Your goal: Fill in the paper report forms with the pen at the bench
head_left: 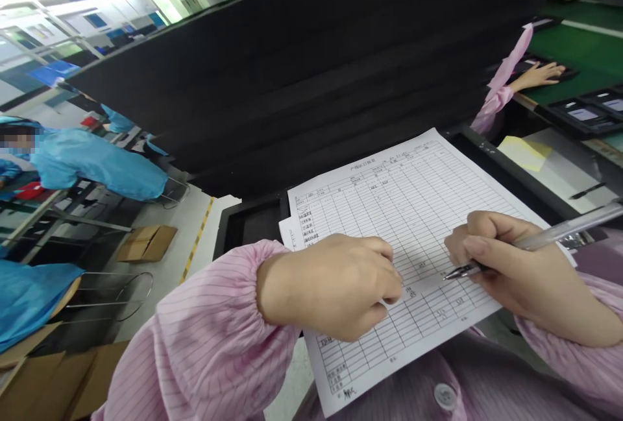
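Observation:
A printed form (360, 213) with a ruled grid and some handwritten entries lies slanted before me, its lower edge reaching over my lap. My left hand (335, 285) rests on its left half with the fingers curled in under the palm; nothing shows in them. In my right hand (516, 265) is a pen (555, 233) with a clear barrel, pinched between thumb and fingers. Its dark tip points left and sits at or just above the lower right rows; contact cannot be made out. Another sheet (287, 233) peeks out under the form's left edge.
A black panel (311, 77) rises behind the form. At right, another person's hand (540, 76) rests by black trays (584, 113) on a green bench (584, 45). Yellow paper (525, 152) lies nearer. Blue-clad people (97, 161) and cardboard boxes (146, 242) are at left.

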Action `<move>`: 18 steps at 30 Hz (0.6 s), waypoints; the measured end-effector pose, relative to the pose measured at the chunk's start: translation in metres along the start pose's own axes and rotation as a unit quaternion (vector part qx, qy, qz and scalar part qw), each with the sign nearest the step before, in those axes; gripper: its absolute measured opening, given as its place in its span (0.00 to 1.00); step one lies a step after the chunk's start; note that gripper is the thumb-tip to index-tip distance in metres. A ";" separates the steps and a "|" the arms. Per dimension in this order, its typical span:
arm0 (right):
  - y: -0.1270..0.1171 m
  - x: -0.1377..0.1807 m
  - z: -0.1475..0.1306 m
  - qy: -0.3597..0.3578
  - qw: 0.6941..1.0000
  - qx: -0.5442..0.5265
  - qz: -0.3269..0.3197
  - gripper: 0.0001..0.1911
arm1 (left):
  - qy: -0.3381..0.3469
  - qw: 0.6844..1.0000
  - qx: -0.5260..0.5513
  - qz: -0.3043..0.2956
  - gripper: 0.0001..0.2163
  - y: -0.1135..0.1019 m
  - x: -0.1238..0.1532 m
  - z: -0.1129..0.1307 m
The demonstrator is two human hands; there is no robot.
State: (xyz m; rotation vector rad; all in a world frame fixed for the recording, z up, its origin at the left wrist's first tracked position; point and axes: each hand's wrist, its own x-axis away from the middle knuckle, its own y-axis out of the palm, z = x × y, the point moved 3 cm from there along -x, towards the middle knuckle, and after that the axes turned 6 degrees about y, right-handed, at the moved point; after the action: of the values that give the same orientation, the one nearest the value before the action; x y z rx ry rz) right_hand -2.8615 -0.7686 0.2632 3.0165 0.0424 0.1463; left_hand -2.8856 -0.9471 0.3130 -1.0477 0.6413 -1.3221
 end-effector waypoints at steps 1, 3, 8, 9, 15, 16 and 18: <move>0.000 0.000 0.000 0.001 1.000 -0.019 0.001 0.30 | 0.002 1.000 0.005 -0.010 0.08 0.001 -0.001 0.000; -0.002 0.000 -0.002 0.004 0.999 -0.039 0.007 0.32 | 0.000 1.000 0.011 -0.026 0.07 0.002 -0.003 0.000; -0.018 0.002 -0.011 0.007 0.997 -0.013 0.078 0.27 | -0.016 1.000 -0.003 -0.010 0.03 0.002 -0.009 -0.001; -0.022 0.002 -0.012 0.013 0.995 -0.005 0.095 0.26 | -0.018 1.000 -0.005 -0.007 0.03 0.002 -0.011 -0.002; -0.033 -0.004 -0.010 0.057 0.991 0.016 0.119 0.26 | -0.052 0.999 -0.007 0.000 0.06 0.005 -0.015 -0.007; -0.033 -0.005 -0.010 0.056 0.992 0.015 0.114 0.25 | -0.057 0.998 -0.006 0.000 0.07 0.005 -0.015 -0.008; -0.032 -0.004 -0.010 0.050 0.993 0.024 0.106 0.24 | -0.066 0.998 -0.005 0.000 0.10 0.005 -0.015 -0.009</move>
State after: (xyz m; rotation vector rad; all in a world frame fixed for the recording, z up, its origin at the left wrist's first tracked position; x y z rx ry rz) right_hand -2.8676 -0.7354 0.2688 3.0529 -0.2708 0.3196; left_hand -2.8937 -0.9353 0.3021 -1.1323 0.5492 -1.2398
